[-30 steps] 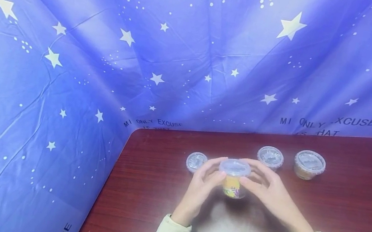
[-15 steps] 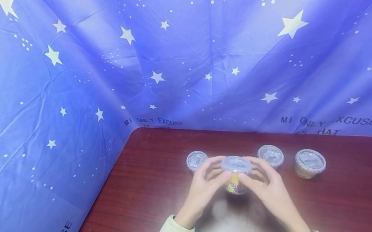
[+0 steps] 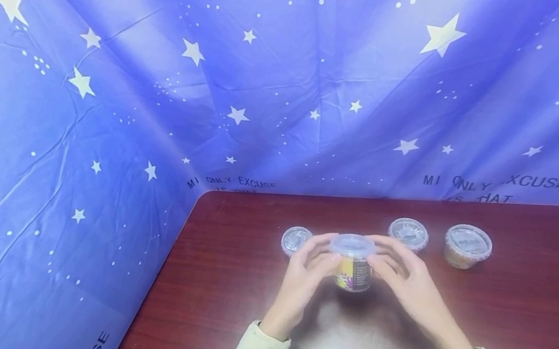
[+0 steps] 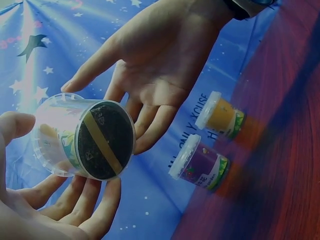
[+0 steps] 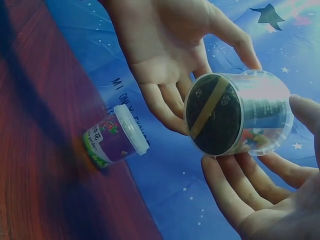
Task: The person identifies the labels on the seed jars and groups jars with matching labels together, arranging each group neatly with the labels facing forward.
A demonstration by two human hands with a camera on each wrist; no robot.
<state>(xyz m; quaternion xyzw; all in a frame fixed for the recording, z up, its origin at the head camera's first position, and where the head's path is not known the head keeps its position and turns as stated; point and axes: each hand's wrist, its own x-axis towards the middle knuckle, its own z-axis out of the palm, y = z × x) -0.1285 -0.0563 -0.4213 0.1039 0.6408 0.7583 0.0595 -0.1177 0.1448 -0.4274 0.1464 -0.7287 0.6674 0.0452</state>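
A lidded clear plastic tub with a yellow and black printed label is held upright above the table. My left hand holds its left side, thumb at the front and fingers around behind. On the opposite side, my right hand grips it with thumb and fingertips. In the left wrist view the tub's base looks dark, crossed by a yellowish strip. The right wrist view shows small print on the label through the clear wall. The far fingers are partly hidden in the head view.
Behind my hands on the dark red table stand three more lidded tubs: one at left, one partly behind my right hand, one farther right. A blue star-printed cloth hangs along the table's back and left edges.
The tub has risen slightly and turned between my hands, so the label's yellow part shifts left and its black text panel now faces me. The other tubs have stayed put.
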